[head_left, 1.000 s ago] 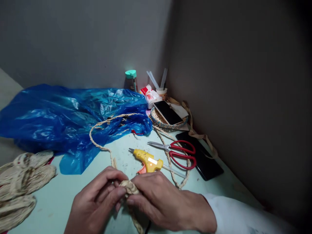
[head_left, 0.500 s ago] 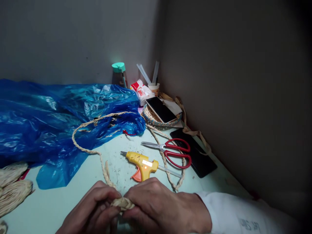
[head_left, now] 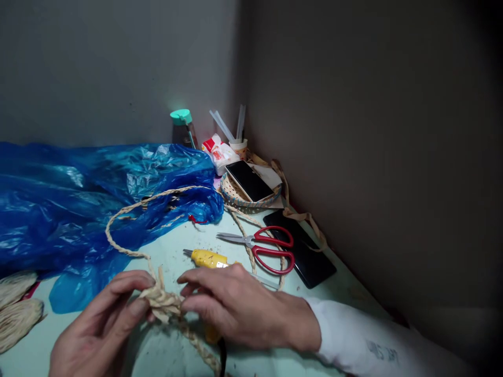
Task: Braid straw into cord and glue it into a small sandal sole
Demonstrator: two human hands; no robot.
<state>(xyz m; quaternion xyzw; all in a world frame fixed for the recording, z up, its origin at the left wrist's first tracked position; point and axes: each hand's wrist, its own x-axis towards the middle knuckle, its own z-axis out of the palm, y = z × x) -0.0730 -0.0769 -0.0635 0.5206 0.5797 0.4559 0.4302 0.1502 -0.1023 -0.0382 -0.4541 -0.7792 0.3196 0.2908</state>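
My left hand [head_left: 106,319] pinches a knotted bundle of pale braided straw cord [head_left: 163,303] between thumb and fingers. The cord loops back from there across the blue bag, and another braided length trails down toward the front edge of the view. My right hand [head_left: 243,309] is just right of the bundle, its index finger and thumb apart; whether the thumb touches the cord I cannot tell. Behind it lies a yellow glue gun [head_left: 208,258], its handle mostly covered by the hand. Red-handled scissors [head_left: 271,248] rest beyond, over a braided strand.
A crumpled blue plastic bag [head_left: 78,193] covers the left. Hanks of pale fibre [head_left: 19,322] lie at the left edge. At the back are a bottle [head_left: 183,128], a tissue pack [head_left: 218,152], a cup of glue sticks [head_left: 238,149], and a phone [head_left: 251,180] on a woven basket [head_left: 230,195]. A black tablet [head_left: 314,262] lies right.
My hands have moved apart; the right has let go of the braid and opened. My left hand has shifted left with the bundle, which now shows more fully. The view has shifted slightly.
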